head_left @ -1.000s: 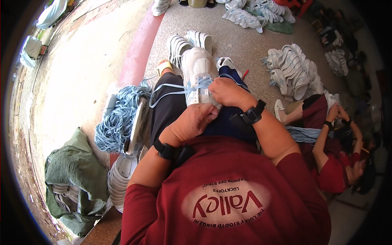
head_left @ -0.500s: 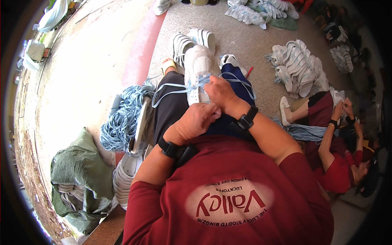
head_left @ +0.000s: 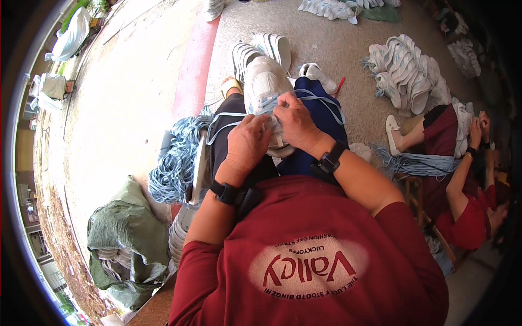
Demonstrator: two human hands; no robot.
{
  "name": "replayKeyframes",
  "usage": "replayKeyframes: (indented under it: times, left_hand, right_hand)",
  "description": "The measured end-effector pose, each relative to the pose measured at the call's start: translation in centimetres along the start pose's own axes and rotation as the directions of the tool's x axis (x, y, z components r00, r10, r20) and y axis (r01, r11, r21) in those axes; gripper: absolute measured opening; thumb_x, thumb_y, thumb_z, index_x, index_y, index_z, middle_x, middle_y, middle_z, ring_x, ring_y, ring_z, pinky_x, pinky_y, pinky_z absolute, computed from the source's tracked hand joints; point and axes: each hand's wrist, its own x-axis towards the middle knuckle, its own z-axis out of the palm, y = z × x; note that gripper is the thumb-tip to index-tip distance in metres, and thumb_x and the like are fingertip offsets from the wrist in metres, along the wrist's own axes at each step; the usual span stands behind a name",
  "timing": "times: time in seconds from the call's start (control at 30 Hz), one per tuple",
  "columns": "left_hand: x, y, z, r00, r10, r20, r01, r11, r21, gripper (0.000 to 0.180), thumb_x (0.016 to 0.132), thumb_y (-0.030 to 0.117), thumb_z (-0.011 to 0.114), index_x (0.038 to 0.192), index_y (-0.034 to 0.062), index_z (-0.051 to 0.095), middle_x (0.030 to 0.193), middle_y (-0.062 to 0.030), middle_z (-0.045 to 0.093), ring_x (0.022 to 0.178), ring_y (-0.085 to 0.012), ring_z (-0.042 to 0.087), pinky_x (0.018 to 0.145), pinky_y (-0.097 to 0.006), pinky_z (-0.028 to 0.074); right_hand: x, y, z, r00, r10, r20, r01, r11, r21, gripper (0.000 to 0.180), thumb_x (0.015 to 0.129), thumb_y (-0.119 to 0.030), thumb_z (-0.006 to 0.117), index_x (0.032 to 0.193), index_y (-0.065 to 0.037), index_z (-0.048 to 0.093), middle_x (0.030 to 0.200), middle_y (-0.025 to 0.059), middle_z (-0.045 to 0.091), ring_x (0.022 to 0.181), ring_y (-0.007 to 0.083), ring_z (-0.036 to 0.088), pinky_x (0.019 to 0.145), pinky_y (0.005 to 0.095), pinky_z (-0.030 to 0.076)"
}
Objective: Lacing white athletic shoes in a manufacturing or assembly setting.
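A white sneaker (head_left: 263, 76) rests across my lap, toe pointing away from me. Light blue shoelace (head_left: 312, 96) runs through its eyelets, with loose ends looping out over both thighs. At the left side of the lacing, my left hand (head_left: 247, 141) has its fingers bent and drawn together; what they grip is hidden. My right hand (head_left: 298, 122) pinches the lace at the right edge of the eyelets, close to the left fingertips. The shoe's heel opening sits below both hands and is partly covered by them.
A heap of blue laces (head_left: 176, 163) lies at my left, above a green sack (head_left: 128, 233) holding pale shoe parts. Stacked shoe parts (head_left: 272, 48) stand beyond my knees. Laced sneakers (head_left: 408, 76) are piled at right, near a seated co-worker (head_left: 462, 201).
My left hand has moved up and forward from the heel area to the lacing. The right hand stays near the eyelets. The view has shifted slightly.
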Motion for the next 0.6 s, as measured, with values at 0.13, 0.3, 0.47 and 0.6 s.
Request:
replayKeyframes:
  times: [0.13, 0.3, 0.47, 0.6]
  left_hand:
    - [0.2, 0.5, 0.1, 0.998, 0.052, -0.022, -0.049, 0.992, 0.12, 0.026, 0.074, 0.013, 0.062, 0.098, 0.0043, 0.059, 0.08, -0.0114, 0.059, 0.069, -0.0287, 0.061, 0.06, -0.037, 0.048]
    - [0.7, 0.3, 0.6, 0.998, 0.032, 0.054, -0.044, 0.974, 0.222, 0.021, 0.076, 0.015, 0.059, 0.094, 0.0045, 0.059, 0.085, -0.0138, 0.061, 0.073, -0.0319, 0.061, 0.063, -0.04, 0.049]
    - [2.3, -1.2, 0.9, 0.996, 0.029, 0.09, -0.046, 0.981, 0.19, 0.01, 0.074, 0.014, 0.057, 0.074, 0.0046, 0.06, 0.073, -0.0157, 0.061, 0.07, -0.0344, 0.061, 0.062, -0.043, 0.049]
    - [3.2, -1.9, 0.2, 0.974, -0.078, 0.213, 0.122, 0.972, -0.202, 0.011, 0.071, 0.011, 0.06, 0.071, 0.0003, 0.061, 0.066, -0.0156, 0.061, 0.065, -0.0294, 0.061, 0.06, -0.037, 0.047]
  right_hand:
    - [-0.1, -0.2, 0.3, 1.0, 0.015, -0.018, -0.016, 0.998, -0.064, 0.009, 0.066, -0.001, 0.058, 0.073, -0.006, 0.056, 0.092, 0.0113, 0.052, 0.094, 0.0306, 0.049, 0.078, 0.038, 0.039]
    - [-0.5, 0.6, 0.9, 0.994, 0.077, -0.08, -0.078, 0.997, -0.006, 0.008, 0.065, -0.003, 0.06, 0.071, -0.007, 0.057, 0.096, 0.0133, 0.052, 0.093, 0.0305, 0.048, 0.079, 0.039, 0.038]
    - [-0.8, 1.0, 1.7, 0.985, 0.052, -0.164, -0.055, 0.998, -0.014, 0.006, 0.065, -0.004, 0.058, 0.07, -0.006, 0.057, 0.095, 0.0161, 0.053, 0.09, 0.0327, 0.05, 0.075, 0.0406, 0.039]
    - [-0.5, 0.6, 1.0, 0.99, 0.093, -0.108, -0.092, 0.996, 0.014, 0.008, 0.065, -0.003, 0.059, 0.072, -0.007, 0.057, 0.097, 0.0147, 0.053, 0.094, 0.031, 0.049, 0.078, 0.0397, 0.039]
